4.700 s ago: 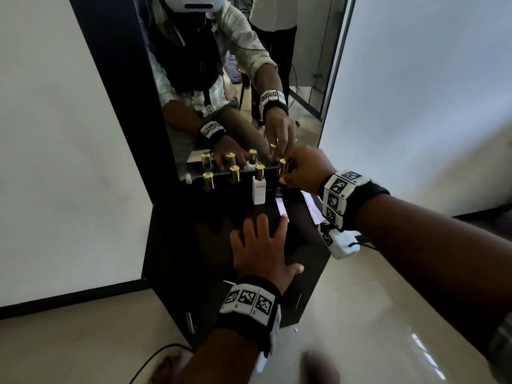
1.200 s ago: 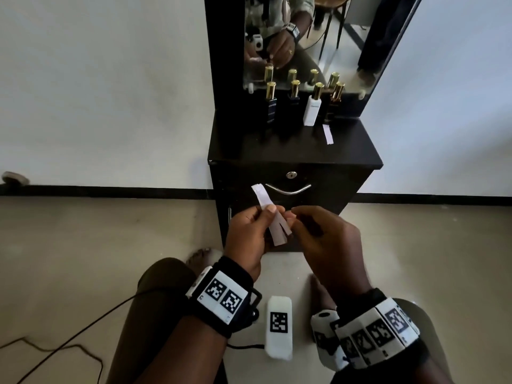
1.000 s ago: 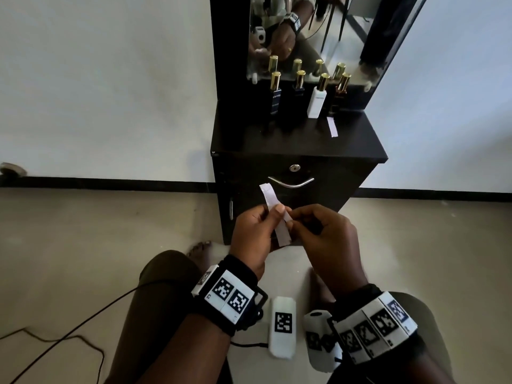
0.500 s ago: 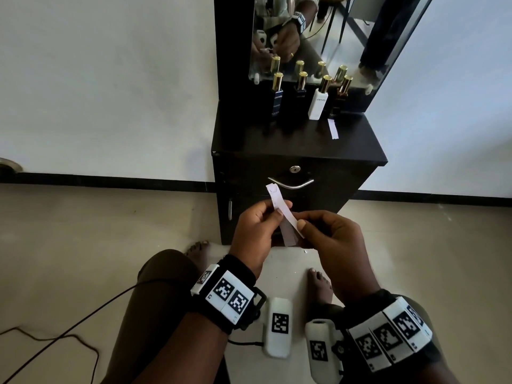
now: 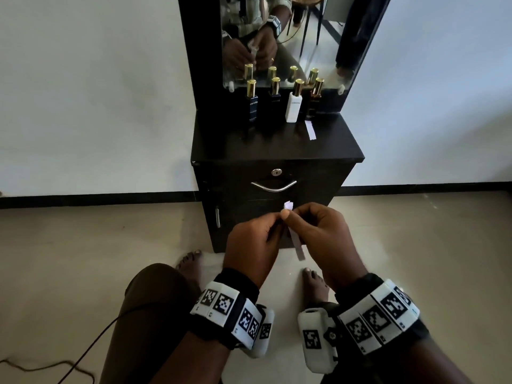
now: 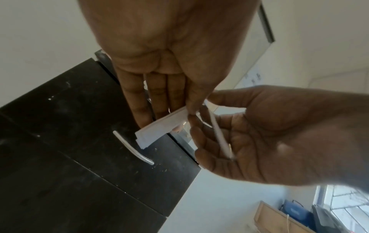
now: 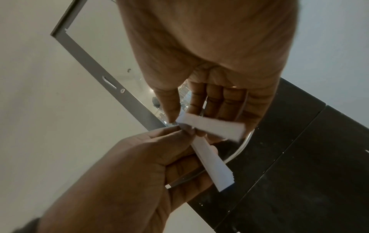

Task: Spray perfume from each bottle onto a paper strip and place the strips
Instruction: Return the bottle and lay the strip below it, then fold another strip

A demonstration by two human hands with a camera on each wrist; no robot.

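Pinch grips on both sides: stack of paper strips [image 7: 213, 165] is held between thumb and fingers of left hand [image 5: 250, 239], and one single strip [image 7: 211, 126] is pinched by right hand [image 5: 318, 234]. Both sit at lower centre of the head view, in front of the cabinet [image 5: 277, 151].

Change vs 0.5 s ago: single strip is now angled off the stack and crossed over it at the pinch point, where before it was only fanned out. Separation is judged nearly done. Versus 4.7 s ago, both hands have been pulled back from the cabinet top.

Task impact: one placed strip [image 5: 310, 130] is seen upper centre, lying in front of the rightmost bottle [image 5: 314, 98]. That bottle is judged done, with three left.

Containers:
- Four gold-capped bottles are lined up against the mirror [image 5: 282, 37]: navy bottle [image 5: 252, 106], dark bottle [image 5: 274, 98], white bottle [image 5: 293, 106], plus the rightmost.
- All are capped. Fill level cannot be told.
- Drawer [image 5: 274, 178] is shut, contents not visible.
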